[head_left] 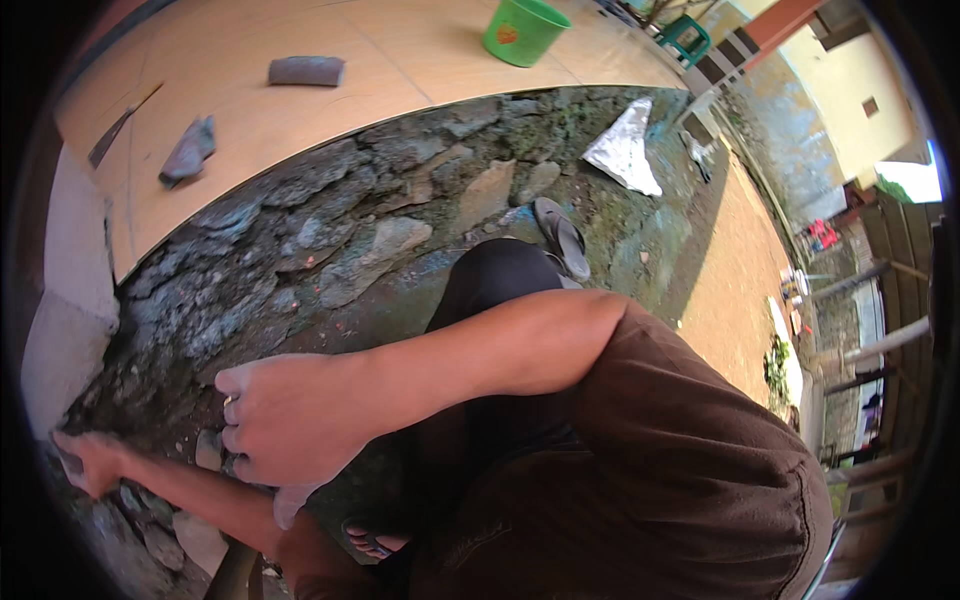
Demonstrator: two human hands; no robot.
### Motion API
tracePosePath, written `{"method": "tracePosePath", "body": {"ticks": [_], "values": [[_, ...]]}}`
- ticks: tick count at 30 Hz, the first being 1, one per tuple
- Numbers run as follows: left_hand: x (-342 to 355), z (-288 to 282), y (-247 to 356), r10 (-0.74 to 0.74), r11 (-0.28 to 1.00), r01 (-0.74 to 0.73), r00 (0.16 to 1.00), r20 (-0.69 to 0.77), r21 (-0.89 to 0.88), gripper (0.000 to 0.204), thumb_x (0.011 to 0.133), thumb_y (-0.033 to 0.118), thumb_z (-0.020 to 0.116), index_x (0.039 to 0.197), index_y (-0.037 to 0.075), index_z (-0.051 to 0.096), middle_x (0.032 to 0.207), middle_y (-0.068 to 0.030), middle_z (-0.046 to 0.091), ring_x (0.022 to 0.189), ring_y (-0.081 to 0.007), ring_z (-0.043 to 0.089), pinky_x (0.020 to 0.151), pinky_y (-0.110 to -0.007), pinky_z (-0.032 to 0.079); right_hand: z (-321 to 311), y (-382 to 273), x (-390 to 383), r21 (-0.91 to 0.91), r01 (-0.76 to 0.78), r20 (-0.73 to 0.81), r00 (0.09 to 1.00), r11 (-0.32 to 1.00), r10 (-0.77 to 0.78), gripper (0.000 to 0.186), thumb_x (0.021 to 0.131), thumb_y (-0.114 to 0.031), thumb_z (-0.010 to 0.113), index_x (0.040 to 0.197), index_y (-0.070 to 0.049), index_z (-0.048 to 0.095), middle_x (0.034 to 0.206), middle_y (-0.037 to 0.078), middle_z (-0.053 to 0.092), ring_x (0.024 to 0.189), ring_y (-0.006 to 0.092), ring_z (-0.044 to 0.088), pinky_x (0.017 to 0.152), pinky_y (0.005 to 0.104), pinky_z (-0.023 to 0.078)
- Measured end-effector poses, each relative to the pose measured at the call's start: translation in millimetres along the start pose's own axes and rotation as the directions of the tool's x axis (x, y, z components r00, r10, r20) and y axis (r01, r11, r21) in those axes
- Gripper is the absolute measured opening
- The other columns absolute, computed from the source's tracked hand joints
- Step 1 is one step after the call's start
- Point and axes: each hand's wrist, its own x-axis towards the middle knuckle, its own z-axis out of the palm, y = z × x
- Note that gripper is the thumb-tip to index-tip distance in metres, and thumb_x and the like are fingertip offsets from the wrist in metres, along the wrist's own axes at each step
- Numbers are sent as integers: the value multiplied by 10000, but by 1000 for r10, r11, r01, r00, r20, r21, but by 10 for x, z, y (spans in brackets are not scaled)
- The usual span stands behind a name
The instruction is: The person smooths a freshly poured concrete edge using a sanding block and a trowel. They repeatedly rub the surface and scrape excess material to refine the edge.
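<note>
The left hand (97, 466) was clamped on a dark piece (70, 464) near the pale pillar (72, 320); whether the right hand (308, 412) gripped anything, I couldn't tell

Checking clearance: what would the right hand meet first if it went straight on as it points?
Probably the small grey stone, just left of the right hand in view; depth is unclear, so it might pass above the stone toward the left hand.

Right hand (300, 415) near left forearm (200, 496)
</note>
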Motion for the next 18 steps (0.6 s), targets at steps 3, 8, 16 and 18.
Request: {"method": "tracePosePath", "body": {"ticks": [3,8,16,18], "values": [[-34,161,1520,89,995,-87,994,58,-42,284,847,163,860,890,-86,729,858,-186,769,777,-262,730,750,-378,574,-118,-28,-170,83,-8,-25,1000,997,10,577,868,-636,613,966,-73,689,905,64,667,890,226,639,903,382,432],[-158,13,1340,26,921,9,996,84,-388,223,928,108,771,981,-83,670,1008,-170,746,917,-212,710,841,-334,570,-217,-162,-49,-2,-69,-22,997,998,69,557,844,-605,668,997,-72,727,1042,84,731,903,250,685,891,391,478],[-5,-131,1621,47,974,-20,992,115,-224,127,888,77,746,982,-7,735,924,-144,665,865,-304,648,808,-397,499,-222,-214,-98,-29,-24,53,998,999,26,556,788,-583,726,1006,-71,731,1031,77,729,862,245,690,854,399,487],[11,-45,1584,94,971,-76,993,72,-227,154,920,118,743,974,-23,712,927,-128,658,872,-284,655,813,-387,516,-227,-178,-120,-23,-31,64,997,999,32,553,794,-579,723,1007,-69,729,1028,76,730,870,251,691,855,401,486]]}}
